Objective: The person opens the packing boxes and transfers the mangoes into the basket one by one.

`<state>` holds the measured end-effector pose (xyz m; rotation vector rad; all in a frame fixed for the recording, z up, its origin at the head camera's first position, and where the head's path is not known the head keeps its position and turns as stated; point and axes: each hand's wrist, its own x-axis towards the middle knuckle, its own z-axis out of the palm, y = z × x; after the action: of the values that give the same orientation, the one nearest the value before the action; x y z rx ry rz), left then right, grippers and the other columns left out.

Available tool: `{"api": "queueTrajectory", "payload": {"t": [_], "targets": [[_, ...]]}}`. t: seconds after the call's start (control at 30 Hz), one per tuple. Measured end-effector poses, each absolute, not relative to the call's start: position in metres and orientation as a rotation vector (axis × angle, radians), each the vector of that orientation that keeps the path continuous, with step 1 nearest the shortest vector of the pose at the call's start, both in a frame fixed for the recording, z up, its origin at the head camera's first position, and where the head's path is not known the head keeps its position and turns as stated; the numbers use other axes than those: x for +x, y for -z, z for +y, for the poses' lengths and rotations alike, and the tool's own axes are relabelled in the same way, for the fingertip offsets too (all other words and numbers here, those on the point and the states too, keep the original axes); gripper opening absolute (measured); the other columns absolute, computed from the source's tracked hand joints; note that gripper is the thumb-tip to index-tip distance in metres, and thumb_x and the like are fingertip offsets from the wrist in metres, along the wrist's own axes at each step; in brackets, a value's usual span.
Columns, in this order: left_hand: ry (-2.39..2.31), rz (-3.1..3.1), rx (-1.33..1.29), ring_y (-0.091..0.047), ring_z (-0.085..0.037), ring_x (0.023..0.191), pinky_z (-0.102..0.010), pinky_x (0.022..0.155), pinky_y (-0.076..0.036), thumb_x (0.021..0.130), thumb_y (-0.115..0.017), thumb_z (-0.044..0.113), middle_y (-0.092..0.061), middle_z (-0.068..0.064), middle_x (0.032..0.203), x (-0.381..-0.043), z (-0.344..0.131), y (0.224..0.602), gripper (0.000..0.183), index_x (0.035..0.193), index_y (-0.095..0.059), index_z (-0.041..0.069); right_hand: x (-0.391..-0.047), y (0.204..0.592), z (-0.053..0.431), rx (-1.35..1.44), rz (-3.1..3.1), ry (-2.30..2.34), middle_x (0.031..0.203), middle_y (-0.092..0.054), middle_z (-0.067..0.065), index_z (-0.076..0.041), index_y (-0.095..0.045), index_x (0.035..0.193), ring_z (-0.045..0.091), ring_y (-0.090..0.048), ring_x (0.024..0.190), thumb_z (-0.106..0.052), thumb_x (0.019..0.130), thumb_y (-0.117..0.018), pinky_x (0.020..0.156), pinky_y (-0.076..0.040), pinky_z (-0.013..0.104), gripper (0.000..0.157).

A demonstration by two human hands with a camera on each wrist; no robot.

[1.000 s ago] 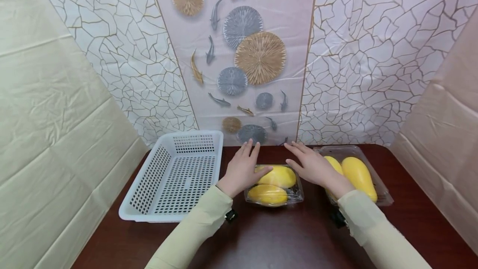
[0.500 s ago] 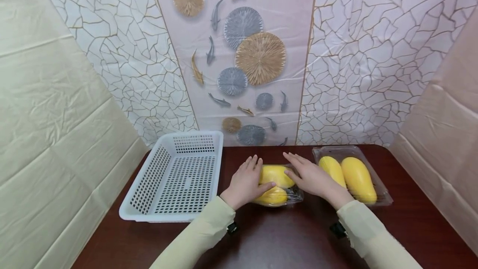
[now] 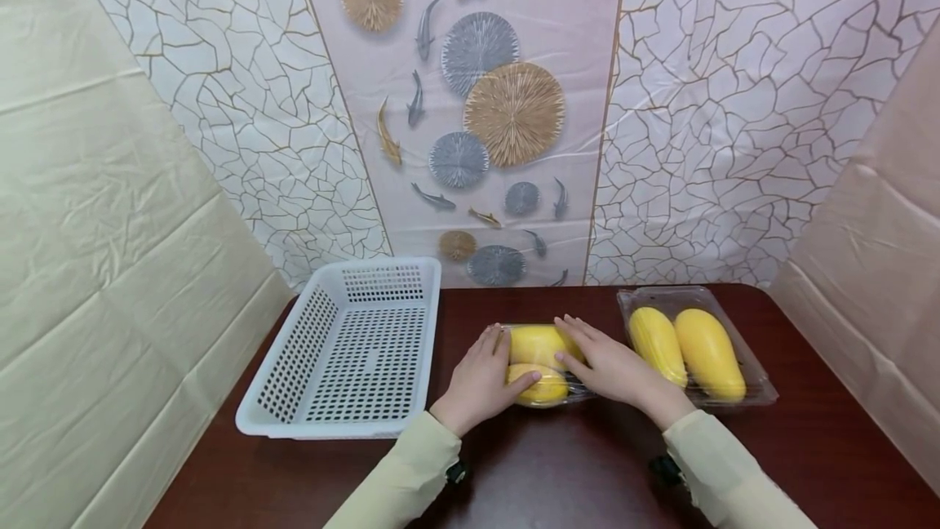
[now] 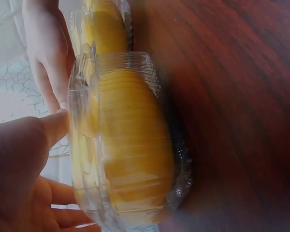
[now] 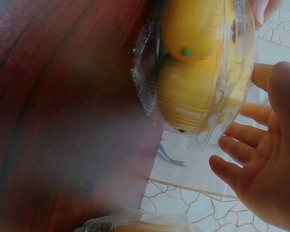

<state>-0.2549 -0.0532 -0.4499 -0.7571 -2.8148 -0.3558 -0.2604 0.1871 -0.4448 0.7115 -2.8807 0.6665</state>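
Observation:
A clear plastic clamshell box point(image 3: 580, 393) with yellow mangoes point(image 3: 536, 343) inside sits on the table between both hands. My left hand point(image 3: 479, 382) lies at its left side, fingers fairly straight and pointing away. In the left wrist view the left thumb point(image 4: 55, 126) is right at the lid. Across from it, my right hand point(image 3: 615, 366) reaches over the right end, with straight fingertips over the far mango. The right wrist view has the right thumb point(image 5: 262, 76) at the lid and the other fingers point(image 5: 241, 140) spread beside it. A green stem spot shows on one mango.
A white perforated plastic basket point(image 3: 433, 325) stands to the left. At the right is a second clear box point(image 3: 760, 388) holding two mangoes point(image 3: 708, 353). The dark red-brown table point(image 3: 558, 464) ends at patterned cloth walls point(image 3: 683, 186).
Both hands have come lower and closer around the middle box, from above it to its two ends. The box, the basket and the second box have stayed in place.

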Motion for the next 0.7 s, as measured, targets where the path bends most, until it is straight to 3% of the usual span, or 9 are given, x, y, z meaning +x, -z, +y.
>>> {"api": "queueTrajectory", "payload": {"t": [0.27, 0.7], "targets": [[0.479, -2.818, -0.761, -0.032, -0.033, 0.147, -0.043, 0.112, -0.038, 0.096, -0.055, 0.063, -0.037, -0.023, 0.156, -0.256, -0.057, 0.461, 0.088, 0.149, -0.042, -0.005, -0.259, 0.448, 0.187, 0.717, -2.889, -0.682, 0.160, -0.031, 0.021, 0.000, -0.039, 0.153, 0.041, -0.032, 0.145, -0.041, 0.104, -0.055, 0.110, -0.036, 0.058, 0.066], [0.849, -2.846, -0.792, -0.014, -0.031, 0.152, -0.046, 0.113, -0.036, 0.087, -0.064, 0.067, -0.009, -0.020, 0.166, -0.254, -0.066, 0.483, 0.110, 0.159, -0.016, -0.001, -0.259, 0.450, 0.192, 0.676, -2.945, -0.664, 0.164, -0.024, 0.016, -0.004, -0.035, 0.156, 0.039, -0.030, 0.146, -0.056, 0.102, -0.050, 0.109, -0.036, 0.059, 0.076]]}}
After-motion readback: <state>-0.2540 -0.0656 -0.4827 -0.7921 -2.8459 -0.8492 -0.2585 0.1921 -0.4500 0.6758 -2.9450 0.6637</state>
